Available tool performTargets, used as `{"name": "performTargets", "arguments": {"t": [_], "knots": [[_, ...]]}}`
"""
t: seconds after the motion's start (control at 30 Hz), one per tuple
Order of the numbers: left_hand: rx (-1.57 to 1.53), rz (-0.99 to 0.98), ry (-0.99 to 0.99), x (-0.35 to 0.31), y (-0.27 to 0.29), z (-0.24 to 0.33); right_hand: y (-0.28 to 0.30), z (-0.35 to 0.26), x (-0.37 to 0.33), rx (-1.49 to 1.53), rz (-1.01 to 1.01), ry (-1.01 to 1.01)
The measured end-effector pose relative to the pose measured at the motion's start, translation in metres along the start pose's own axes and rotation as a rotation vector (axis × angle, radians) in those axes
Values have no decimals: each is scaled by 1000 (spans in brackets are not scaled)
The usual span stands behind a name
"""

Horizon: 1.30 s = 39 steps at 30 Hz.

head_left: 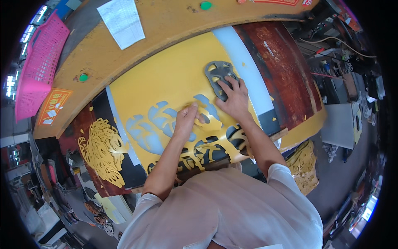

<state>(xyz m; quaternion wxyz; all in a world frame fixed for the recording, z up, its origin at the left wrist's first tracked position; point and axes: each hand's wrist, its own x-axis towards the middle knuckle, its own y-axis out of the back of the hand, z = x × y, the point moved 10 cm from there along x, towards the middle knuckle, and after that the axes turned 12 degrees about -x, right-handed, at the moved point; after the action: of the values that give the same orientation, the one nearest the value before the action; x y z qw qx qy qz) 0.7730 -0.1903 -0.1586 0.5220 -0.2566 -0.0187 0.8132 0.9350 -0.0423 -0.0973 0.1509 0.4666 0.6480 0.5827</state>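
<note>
I watch both bare hands over the bench [290, 74]. The right hand [234, 99] holds the grey openwork die [214, 73], its fingers spread over the near end; the die rests on the yellow sheet [157, 68], right of the bench's middle. I see the left hand [187, 119] curled narrow, fingertips drawn together, just beside a yellow piece [212, 124]; I cannot tell whether it pinches that piece. Shaped openings run through the sheet toward the bench's near edge. A pale board [253, 85] shows under the sheet's right side. I find a heap of yellow cutouts [101, 151] near the bench's left edge.
</note>
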Motion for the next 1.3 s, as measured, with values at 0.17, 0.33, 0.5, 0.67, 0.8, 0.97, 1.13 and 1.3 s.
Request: {"name": "performTargets", "arguments": {"t": [0.17,0.33,0.5,0.67,0.8,0.97,1.13,1.3], "knots": [[361,-101,-77,-2,-41,0,-7,5,-1,4,-56,-23],[648,15,-214,-8,-84,22,-8,6,0,-8,-61,-15],[-312,404,-85,6,-11,13,-7,6,-2,-34,-44,15],[-900,294,-14,23,14,-6,-3,7,-3,-22,17,16],[-945,295,-97,16,22,-1,-1,6,-3,-40,41,30],[-967,308,-75,14,34,0,-2,7,-4,-47,41,32],[-992,288,-87,15,44,0,-6,9,-4,-36,15,29],[-1031,250,-103,17,50,3,-11,12,-3,11,-31,14]]}}
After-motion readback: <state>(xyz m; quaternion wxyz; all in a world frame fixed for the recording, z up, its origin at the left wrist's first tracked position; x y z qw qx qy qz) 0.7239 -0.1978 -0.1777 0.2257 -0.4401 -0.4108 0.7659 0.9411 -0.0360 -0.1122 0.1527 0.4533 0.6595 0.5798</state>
